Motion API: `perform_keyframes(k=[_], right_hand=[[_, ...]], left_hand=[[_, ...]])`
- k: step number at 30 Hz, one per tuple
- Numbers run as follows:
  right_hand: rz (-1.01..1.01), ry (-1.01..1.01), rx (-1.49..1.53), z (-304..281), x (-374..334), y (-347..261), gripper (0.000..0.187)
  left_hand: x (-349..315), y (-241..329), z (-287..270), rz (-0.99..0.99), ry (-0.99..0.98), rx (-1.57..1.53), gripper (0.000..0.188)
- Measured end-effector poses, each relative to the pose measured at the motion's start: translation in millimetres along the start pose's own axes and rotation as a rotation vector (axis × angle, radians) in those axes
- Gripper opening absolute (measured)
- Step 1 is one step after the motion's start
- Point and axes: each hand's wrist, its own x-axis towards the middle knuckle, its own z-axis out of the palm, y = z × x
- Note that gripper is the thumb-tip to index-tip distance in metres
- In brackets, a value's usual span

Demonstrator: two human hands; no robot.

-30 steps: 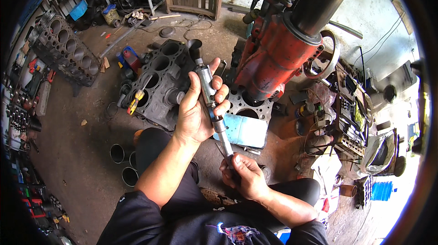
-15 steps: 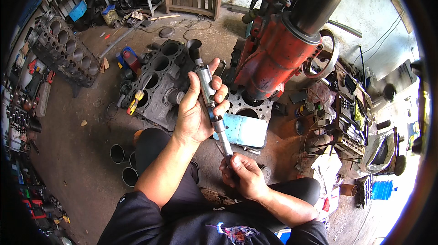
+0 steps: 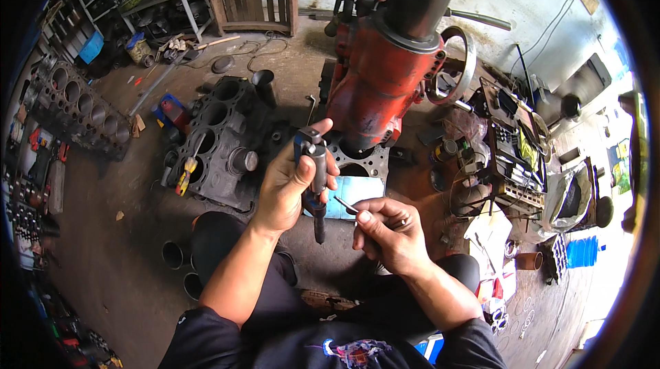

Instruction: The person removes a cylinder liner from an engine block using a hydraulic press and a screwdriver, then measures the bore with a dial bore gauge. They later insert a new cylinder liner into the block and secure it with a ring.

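Note:
My left hand [image 3: 278,194] is closed around a cylindrical metal tool, like a micrometer [image 3: 319,170], held upright with its narrow end pointing down. My right hand [image 3: 395,238] is just right of it, pinching a thin dark metal rod [image 3: 346,205] between thumb and fingers. The rod's tip points toward the tool, apart from it. Beyond my hands, a light-blue and white flat piece [image 3: 354,190] lies at the near side of an engine block [image 3: 377,161]. Over that block stands a red machine [image 3: 375,80] with a thick dark column and a handwheel [image 3: 470,70].
Left of the machine lies another engine block [image 3: 220,139] with a yellow-handled screwdriver [image 3: 184,178] on it. Metal cylinder sleeves [image 3: 173,255] stand by my left knee. A third block [image 3: 79,104] is at far left. A tool-laden bench [image 3: 512,142] is at right.
The tool in my left hand has turned and now points steeply down. My right hand has come away from its lower end and moved right and up, holding the thin rod. The view has shifted.

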Motion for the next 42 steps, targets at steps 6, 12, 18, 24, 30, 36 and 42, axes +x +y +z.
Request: perform_keyframes(k=[6,12,18,24,30,36,42], right_hand=[[0.028,0.014,-0.014,0,2,4,0.022],[-0.067,-0.002,-0.188,2,-3,8,0.021],[-0.207,-0.011,-0.380,5,-3,13,0.018],[-0.393,-0.004,-0.512,4,-2,16,0.014],[-0.410,0.011,-0.021,6,1,25,0.030],[-0.193,0.244,-0.008,6,22,45,0.013],[-0.214,0.287,-0.132,5,27,59,0.019]], left_hand=[[-2,2,9,-0.070,-0.082,0.151,0.083],[-4,6,8,-0.098,-0.132,0.306,0.079],[-7,4,7,-0.115,-0.133,0.295,0.077],[-8,2,6,-0.097,-0.165,0.271,0.064],[-8,-21,22,0.014,0.156,0.060,0.062],[-13,-49,39,0.056,0.306,0.089,0.059],[-20,-58,42,0.057,0.291,0.115,0.061]])
